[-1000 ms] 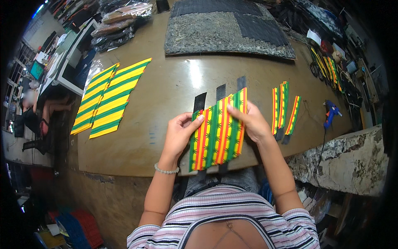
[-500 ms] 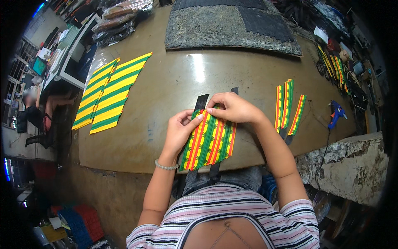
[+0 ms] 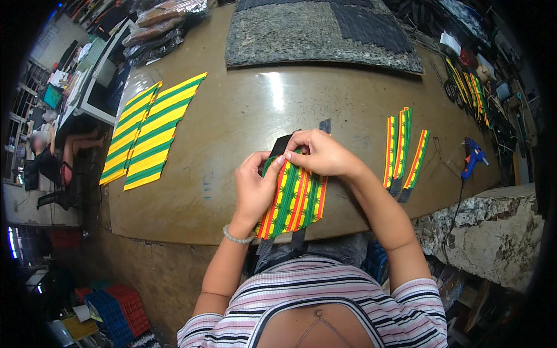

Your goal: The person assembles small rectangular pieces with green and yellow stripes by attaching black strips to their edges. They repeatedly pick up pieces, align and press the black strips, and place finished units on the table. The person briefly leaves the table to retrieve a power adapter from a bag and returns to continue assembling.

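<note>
A striped fabric panel (image 3: 297, 203) in red, yellow and green with dark leaf prints lies at the table's near edge, held by both hands. My left hand (image 3: 255, 184) pinches its far edge, thumb against fingers. Close beside it, my right hand (image 3: 324, 153) grips the same edge between thumb and fingertips, the two thumbs almost touching. A black strap (image 3: 281, 145) sticks out beyond the panel at the far left. Another dark strap end (image 3: 298, 238) hangs out below the near edge. What lies directly under my fingertips is hidden.
Yellow-and-green striped panels (image 3: 165, 133) lie at left. Narrow leaf-print strips (image 3: 400, 145) and a blue glue gun (image 3: 474, 159) lie at right. A grey board with black pieces (image 3: 284, 37) is at the back. Bagged items (image 3: 159, 35) stand far left. A person (image 3: 55, 148) sits beyond.
Both hands keep pinching the panel's far edge. My left hand has rolled slightly inward and covers more of the panel's left side. The panel has shifted a little.
</note>
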Motion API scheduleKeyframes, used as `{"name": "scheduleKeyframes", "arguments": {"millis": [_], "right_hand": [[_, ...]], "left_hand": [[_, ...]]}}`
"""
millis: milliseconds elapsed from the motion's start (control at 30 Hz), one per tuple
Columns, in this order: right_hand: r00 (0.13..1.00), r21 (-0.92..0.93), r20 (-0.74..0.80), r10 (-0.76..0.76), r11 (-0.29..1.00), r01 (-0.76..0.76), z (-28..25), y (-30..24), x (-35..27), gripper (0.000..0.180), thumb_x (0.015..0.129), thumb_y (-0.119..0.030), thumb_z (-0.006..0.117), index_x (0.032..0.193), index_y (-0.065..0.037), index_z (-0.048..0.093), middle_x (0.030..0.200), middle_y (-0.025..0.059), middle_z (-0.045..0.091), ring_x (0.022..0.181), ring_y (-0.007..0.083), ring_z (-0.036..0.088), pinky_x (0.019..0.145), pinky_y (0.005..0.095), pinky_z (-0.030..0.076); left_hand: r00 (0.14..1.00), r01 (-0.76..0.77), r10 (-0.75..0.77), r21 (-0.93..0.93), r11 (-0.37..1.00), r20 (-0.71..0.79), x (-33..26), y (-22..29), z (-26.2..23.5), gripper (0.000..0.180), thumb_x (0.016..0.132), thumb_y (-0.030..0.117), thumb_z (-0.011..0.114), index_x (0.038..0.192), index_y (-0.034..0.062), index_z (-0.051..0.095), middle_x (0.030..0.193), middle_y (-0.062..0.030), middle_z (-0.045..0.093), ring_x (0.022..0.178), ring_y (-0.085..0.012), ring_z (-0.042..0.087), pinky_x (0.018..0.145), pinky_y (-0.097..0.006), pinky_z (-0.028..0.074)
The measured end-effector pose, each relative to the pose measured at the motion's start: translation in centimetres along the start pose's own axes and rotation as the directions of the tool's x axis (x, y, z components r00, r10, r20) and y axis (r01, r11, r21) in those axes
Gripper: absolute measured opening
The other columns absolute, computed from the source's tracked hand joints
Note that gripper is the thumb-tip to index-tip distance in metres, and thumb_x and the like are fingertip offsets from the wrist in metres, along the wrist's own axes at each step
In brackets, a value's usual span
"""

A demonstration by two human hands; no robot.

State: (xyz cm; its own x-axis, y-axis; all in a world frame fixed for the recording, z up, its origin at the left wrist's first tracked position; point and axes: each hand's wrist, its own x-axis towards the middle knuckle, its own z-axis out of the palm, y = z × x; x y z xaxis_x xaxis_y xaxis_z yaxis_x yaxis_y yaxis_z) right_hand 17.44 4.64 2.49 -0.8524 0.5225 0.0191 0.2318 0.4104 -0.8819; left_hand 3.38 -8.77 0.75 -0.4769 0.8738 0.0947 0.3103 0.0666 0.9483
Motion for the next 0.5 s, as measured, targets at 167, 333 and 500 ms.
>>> {"name": "scheduleKeyframes", "arguments": {"millis": [167,333,500], "right_hand": [[0.992,0.238,0.066,0.107,0.964,-0.12,0.3,0.8,0.0,0.019,0.085,-0.016,0.071,0.089,0.003,0.071,0.08,0.0141,0.07,0.072,0.015,0.062,0.069,0.0311,0.051],[0.993,0.372,0.107,0.042,0.925,-0.079,0.2,2.1,0.3,0.02,0.086,-0.017,0.071,0.091,0.002,0.071,0.081,0.0136,0.07,0.074,0.0153,0.063,0.072,0.0303,0.051],[0.998,0.005,-0.038,-0.058,0.998,0.058,0.5,1.8,-0.3,0.02,0.087,-0.019,0.069,0.091,0.0,0.071,0.086,0.0166,0.07,0.082,0.0282,0.066,0.078,0.0373,0.052]], "left_hand": [[0.965,-0.234,0.242,0.083,0.969,-0.106,-0.7,-0.1,1.1,0.016,0.093,0.01,0.069,0.097,-0.0055,0.066,0.089,-0.0077,0.066,0.079,-0.0099,0.059,0.068,-0.026,0.048],[0.955,-0.259,0.272,0.111,0.959,-0.12,-1.0,-0.2,1.4,0.016,0.092,0.01,0.068,0.096,-0.0056,0.066,0.091,-0.0161,0.067,0.078,-0.0261,0.066,0.072,-0.033,0.051],[0.999,0.037,-0.039,-0.073,0.997,-0.025,-0.8,0.1,0.8,0.024,0.089,0.015,0.073,0.103,-0.0048,0.07,0.086,-0.0143,0.069,0.075,-0.019,0.066,0.07,-0.032,0.052]]}}
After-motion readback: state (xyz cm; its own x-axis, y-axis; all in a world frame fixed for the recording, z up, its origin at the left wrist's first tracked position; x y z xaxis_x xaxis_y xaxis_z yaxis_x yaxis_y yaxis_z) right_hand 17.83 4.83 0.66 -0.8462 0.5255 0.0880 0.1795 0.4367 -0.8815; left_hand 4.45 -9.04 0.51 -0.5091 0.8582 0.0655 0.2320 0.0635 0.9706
